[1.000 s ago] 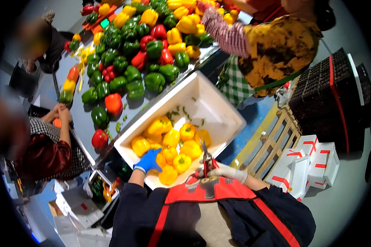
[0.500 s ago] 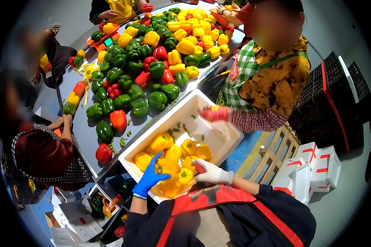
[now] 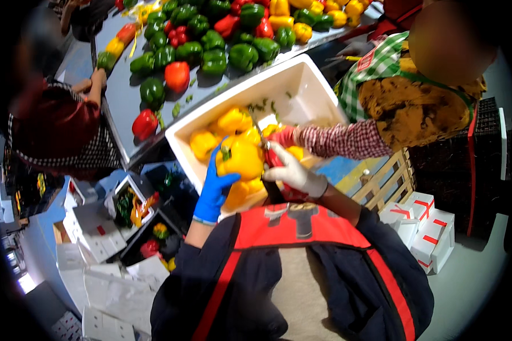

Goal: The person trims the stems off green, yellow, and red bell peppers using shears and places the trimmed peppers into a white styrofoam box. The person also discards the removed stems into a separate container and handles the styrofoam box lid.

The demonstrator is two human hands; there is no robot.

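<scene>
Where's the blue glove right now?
In the head view, the blue glove is left of centre, holding a large yellow pepper at the white box's near left part, with the white glove to its right.

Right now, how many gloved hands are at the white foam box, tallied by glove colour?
Blue: 1, the left hand, holding a yellow pepper
White: 1, the right hand
Red: 1, a co-worker's hand
Total: 3

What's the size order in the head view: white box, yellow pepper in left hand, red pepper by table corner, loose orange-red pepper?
1. White box
2. Yellow pepper in left hand
3. Red pepper, orange-red pepper: too alike to rank
</scene>
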